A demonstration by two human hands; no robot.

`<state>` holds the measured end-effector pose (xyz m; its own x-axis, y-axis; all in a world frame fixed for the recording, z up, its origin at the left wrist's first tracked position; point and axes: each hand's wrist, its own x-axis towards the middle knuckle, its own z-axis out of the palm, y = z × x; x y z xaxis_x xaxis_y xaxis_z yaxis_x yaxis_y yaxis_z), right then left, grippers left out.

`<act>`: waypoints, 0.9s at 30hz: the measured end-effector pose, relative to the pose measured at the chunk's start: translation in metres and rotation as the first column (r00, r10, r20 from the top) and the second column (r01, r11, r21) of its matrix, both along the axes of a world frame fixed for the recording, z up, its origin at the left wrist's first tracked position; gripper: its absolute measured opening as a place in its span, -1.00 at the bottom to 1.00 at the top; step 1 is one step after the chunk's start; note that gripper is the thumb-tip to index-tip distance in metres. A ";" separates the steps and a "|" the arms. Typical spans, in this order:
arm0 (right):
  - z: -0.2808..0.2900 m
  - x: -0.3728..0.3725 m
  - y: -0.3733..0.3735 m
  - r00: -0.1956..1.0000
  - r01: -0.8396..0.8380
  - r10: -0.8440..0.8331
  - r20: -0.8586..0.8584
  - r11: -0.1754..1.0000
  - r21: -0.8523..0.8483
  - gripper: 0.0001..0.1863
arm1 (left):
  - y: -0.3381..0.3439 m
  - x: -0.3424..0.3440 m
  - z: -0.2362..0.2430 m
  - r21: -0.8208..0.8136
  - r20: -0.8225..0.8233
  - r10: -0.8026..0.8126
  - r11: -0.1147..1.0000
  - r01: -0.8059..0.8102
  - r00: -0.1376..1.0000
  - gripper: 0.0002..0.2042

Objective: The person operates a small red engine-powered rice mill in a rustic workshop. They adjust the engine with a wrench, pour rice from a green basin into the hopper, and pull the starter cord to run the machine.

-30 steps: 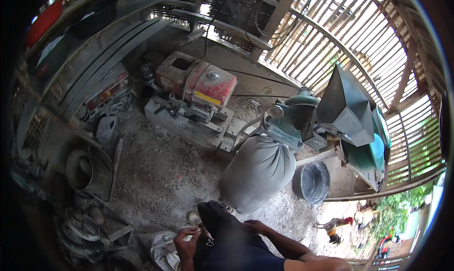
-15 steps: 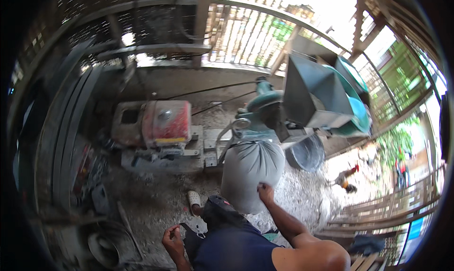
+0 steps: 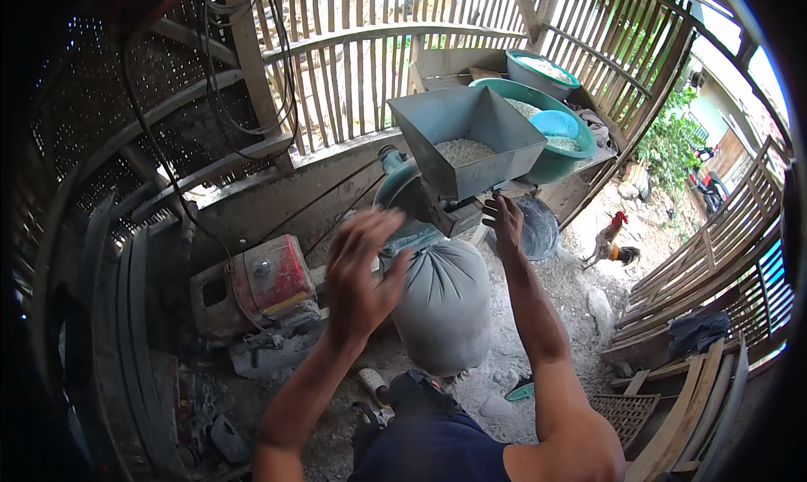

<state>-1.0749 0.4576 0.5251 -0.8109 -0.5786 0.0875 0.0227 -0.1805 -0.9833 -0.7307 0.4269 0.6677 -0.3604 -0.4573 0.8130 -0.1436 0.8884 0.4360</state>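
Note:
My left hand is raised in front of the green mill, thumb apart from the other fingers. It looks open and bare, though the fingertips blur. Just under the grey metal hopper, my right hand reaches up with its fingers apart. Whether those fingertips touch the hopper's underside, I cannot tell. White grain lies inside the hopper. Beneath the mill hangs or stands a full whitish sack, its mouth gathered in folds around the outlet. Neither hand touches the sack.
A red engine stands left of the sack. Behind the hopper sit a green basin with grain and a light-blue bowl, plus another tub. A dark bucket is right of the sack; a rooster stands farther right.
My right hand has left the sack's side and risen to below the hopper. My left hand has come up from low beside my body to before the mill. The view has shifted rightward.

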 end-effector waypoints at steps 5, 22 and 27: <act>-0.007 -0.033 -0.014 0.896 -0.121 0.236 -0.377 0.945 0.304 -0.55 | -0.029 -0.130 0.047 -0.271 0.187 -0.027 0.959 0.078 0.982 -0.40; -0.025 -0.032 -0.017 0.582 0.113 0.153 -0.799 0.957 0.266 -0.69 | -0.058 -0.297 -0.033 -0.261 0.518 0.312 0.944 -0.200 0.797 -0.76; -0.028 -0.025 -0.016 0.433 0.323 0.045 -0.900 0.925 0.201 -0.69 | -0.051 -0.295 -0.028 -0.298 0.577 0.341 0.934 -0.198 0.742 -0.72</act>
